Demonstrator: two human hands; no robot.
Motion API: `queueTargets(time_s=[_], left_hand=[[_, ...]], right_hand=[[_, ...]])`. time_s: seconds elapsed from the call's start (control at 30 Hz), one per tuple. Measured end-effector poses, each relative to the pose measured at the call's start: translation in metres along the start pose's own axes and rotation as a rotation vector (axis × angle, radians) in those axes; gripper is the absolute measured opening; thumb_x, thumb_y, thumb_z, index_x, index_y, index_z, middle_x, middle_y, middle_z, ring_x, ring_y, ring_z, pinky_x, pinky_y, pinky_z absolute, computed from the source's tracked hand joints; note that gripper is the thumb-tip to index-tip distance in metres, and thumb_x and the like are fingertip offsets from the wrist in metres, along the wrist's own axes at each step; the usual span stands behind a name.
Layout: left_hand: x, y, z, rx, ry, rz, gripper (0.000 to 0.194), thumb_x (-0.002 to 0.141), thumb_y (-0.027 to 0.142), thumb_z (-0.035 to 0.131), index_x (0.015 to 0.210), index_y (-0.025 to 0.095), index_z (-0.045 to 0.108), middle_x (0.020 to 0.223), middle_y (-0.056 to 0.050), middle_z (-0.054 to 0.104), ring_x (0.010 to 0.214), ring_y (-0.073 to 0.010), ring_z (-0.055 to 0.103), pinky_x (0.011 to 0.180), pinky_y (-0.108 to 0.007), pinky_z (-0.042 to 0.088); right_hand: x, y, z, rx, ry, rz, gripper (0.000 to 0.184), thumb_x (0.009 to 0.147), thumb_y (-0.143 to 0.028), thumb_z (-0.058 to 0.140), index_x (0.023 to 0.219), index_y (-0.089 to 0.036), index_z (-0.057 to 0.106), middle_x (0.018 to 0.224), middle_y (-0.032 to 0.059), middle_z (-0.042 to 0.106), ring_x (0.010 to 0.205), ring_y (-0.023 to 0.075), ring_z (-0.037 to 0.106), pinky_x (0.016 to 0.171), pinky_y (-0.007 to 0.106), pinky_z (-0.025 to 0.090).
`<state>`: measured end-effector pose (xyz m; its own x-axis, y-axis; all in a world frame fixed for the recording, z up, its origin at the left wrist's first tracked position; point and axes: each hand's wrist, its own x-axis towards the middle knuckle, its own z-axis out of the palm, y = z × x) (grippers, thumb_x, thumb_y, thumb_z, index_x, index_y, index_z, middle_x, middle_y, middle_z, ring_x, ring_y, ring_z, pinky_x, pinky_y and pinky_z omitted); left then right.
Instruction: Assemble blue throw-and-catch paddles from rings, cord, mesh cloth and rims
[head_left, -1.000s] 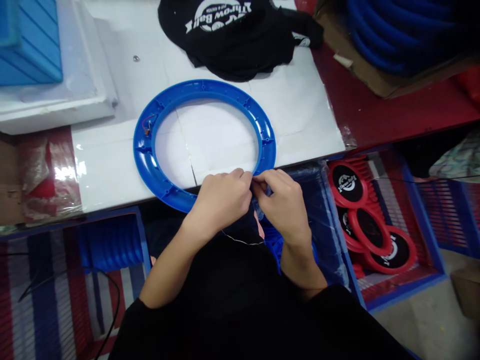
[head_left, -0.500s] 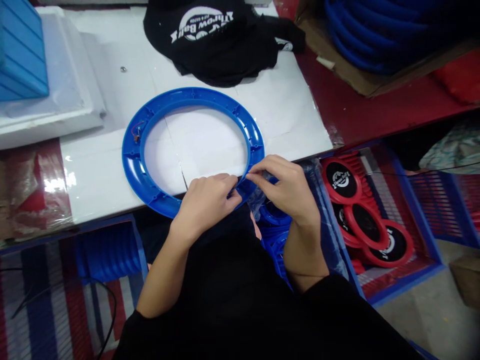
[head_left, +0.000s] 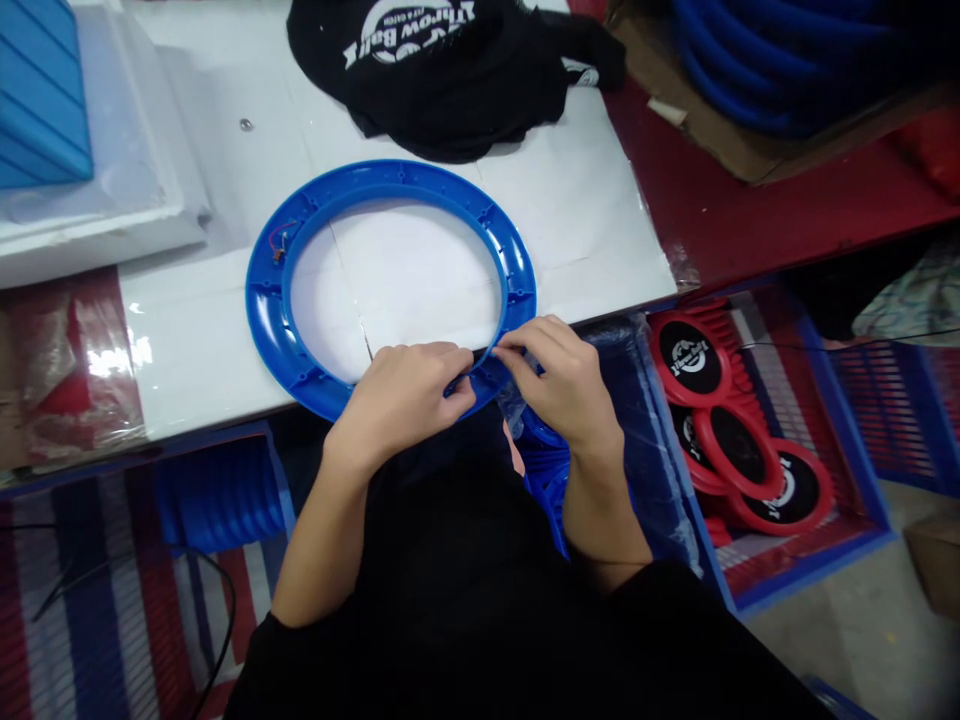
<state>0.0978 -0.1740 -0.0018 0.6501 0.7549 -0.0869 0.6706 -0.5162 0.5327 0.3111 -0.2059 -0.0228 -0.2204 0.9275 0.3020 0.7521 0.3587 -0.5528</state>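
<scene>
Left hand is bending over the near side of the blue ring, and its fingertips are hiding, so I cannot tell if they are pinching it. The right hand is pressing its thumb and first finger together at the ring's inner rim, just beside the left hand. What it is pinching is too small to tell.

The ring is lying flat with its hollow side up on the bench, and its near side is poking out past the near edge. It is looking longer from left to right. Most of it is lying ahead and to the left of the right hand. Its right end is sitting nearer the right hand, while the thin wires are resting inside its left end, well apart from both hands.

One ring is lying by the two hands. One heap of black cloth is lying toward the far edge, and one shiny bit is lying left of it. One white foam box is sitting near the left end, holding one blue tub. Four black-faced red discs are showing in the crate to the right.
</scene>
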Motion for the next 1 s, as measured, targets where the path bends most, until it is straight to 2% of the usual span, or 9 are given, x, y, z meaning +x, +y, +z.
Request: queueTargets(time_s=[0.17, 0.37, 0.5, 0.6, 0.7, 0.8, 1.0], left_hand=[[-0.006, 0.005, -0.011, 0.045, -0.051, -0.008, 0.02, 0.098, 0.032, 0.057, 0.101, 0.021, 0.073, 0.098, -0.005, 0.079, 0.087, -0.0249, 0.074, 0.066, -0.034, 0.042], [0.005, 0.023, 0.001, 0.189, -0.037, -0.055, 0.025, 0.103, 0.023, 0.046, 0.107, 0.017, 0.07, 0.103, -0.008, 0.077, 0.08, -0.0247, 0.073, 0.06, -0.034, 0.038], [0.008, 0.021, 0.007, 0.134, 0.016, -0.088, 0.02, 0.099, 0.024, 0.05, 0.099, 0.02, 0.069, 0.095, -0.006, 0.077, 0.076, -0.0233, 0.07, 0.061, -0.033, 0.034], [0.008, 0.017, 0.007, 0.088, 0.026, -0.089, 0.017, 0.096, 0.023, 0.052, 0.092, 0.021, 0.069, 0.09, -0.005, 0.077, 0.076, -0.0223, 0.069, 0.062, -0.033, 0.033], [0.009, 0.016, 0.007, 0.057, 0.03, -0.079, 0.018, 0.095, 0.022, 0.052, 0.088, 0.021, 0.068, 0.088, -0.005, 0.076, 0.076, -0.0214, 0.067, 0.063, -0.033, 0.033], [0.009, 0.015, 0.008, 0.041, 0.04, -0.082, 0.018, 0.095, 0.023, 0.051, 0.087, 0.02, 0.068, 0.087, -0.005, 0.076, 0.075, -0.0208, 0.066, 0.063, -0.033, 0.032], [0.01, 0.011, 0.007, -0.026, 0.033, -0.049, 0.016, 0.094, 0.021, 0.052, 0.085, 0.02, 0.065, 0.085, -0.004, 0.075, 0.074, -0.0188, 0.064, 0.064, -0.032, 0.033]], right_hand=[[-0.009, -0.017, 0.007, -0.018, 0.027, 0.081, 0.016, 0.104, -0.018, 0.059, 0.09, -0.023, 0.064, 0.089, 0.0061, 0.069, 0.089, 0.0226, 0.064, 0.084, 0.038, 0.052], [-0.013, -0.025, 0.009, -0.06, 0.017, 0.132, 0.017, 0.103, -0.014, 0.059, 0.088, -0.021, 0.065, 0.088, 0.0065, 0.069, 0.088, 0.0234, 0.064, 0.081, 0.038, 0.052], [-0.011, -0.02, -0.004, 0.054, -0.05, 0.092, 0.013, 0.1, -0.012, 0.062, 0.095, -0.021, 0.069, 0.092, 0.0049, 0.072, 0.087, 0.0209, 0.068, 0.08, 0.035, 0.054], [-0.007, -0.013, -0.013, 0.08, -0.007, 0.094, 0.01, 0.099, -0.013, 0.067, 0.1, -0.022, 0.071, 0.095, 0.0033, 0.075, 0.087, 0.0192, 0.07, 0.081, 0.034, 0.056], [-0.001, -0.006, -0.014, 0.017, 0.04, 0.022, 0.009, 0.101, -0.016, 0.065, 0.099, -0.022, 0.071, 0.095, 0.0042, 0.075, 0.09, 0.0206, 0.071, 0.084, 0.036, 0.057], [0.005, -0.002, -0.012, -0.01, 0.034, -0.06, 0.013, 0.103, -0.016, 0.062, 0.096, -0.022, 0.071, 0.093, 0.0048, 0.074, 0.092, 0.0216, 0.07, 0.087, 0.039, 0.057], [0.014, 0.004, -0.017, 0.062, -0.013, -0.079, 0.013, 0.102, -0.017, 0.064, 0.094, -0.023, 0.071, 0.092, 0.0036, 0.075, 0.091, 0.0213, 0.07, 0.086, 0.039, 0.057]])
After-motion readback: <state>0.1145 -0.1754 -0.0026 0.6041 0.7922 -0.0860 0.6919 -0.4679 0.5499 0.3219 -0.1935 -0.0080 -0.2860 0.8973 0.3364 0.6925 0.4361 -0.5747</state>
